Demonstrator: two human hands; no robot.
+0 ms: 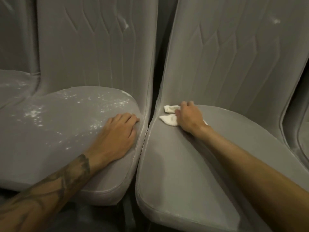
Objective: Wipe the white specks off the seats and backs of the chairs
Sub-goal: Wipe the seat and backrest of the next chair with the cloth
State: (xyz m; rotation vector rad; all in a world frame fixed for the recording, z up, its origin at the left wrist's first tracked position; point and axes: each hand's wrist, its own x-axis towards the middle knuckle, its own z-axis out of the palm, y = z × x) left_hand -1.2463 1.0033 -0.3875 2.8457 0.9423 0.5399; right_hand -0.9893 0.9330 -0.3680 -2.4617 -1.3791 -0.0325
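Observation:
Two grey upholstered chairs stand side by side. White specks (93, 104) are scattered over the left chair's seat (50, 156), and a white smear (125, 25) marks its back. My left hand (117, 136) rests flat on that seat's right edge, fingers straight. My right hand (189, 117) presses a white cloth (168, 120) against the far left corner of the right chair's seat (184, 173), fingers curled over the cloth. That seat looks free of specks. A faint white mark (276, 20) sits high on the right chair's back.
A narrow dark gap (154, 91) separates the two chairs. Another grey seat (11, 86) with white specks shows at the far left, and the edge of a further chair (301, 136) at the far right. Dark floor lies below the seats.

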